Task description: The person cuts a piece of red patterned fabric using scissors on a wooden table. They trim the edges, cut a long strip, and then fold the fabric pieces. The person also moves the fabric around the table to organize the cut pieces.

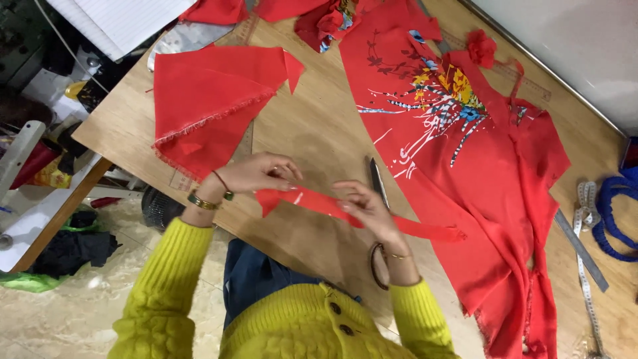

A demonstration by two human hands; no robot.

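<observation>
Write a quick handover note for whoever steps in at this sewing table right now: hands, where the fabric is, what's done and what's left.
Left hand: pinching one end of a narrow red fabric strip above the wooden table.
Right hand: fingers closed on the strip near its middle; the far end trails toward the printed red garment.
Scissors lie on the table just beyond the right hand, with their handles near the right wrist.
A cut red fabric piece with a frayed edge lies to the left.
A measuring tape and a metal ruler sit at the right.
Done: strip appears cut free.
Left: strip not yet attached to anything.
</observation>
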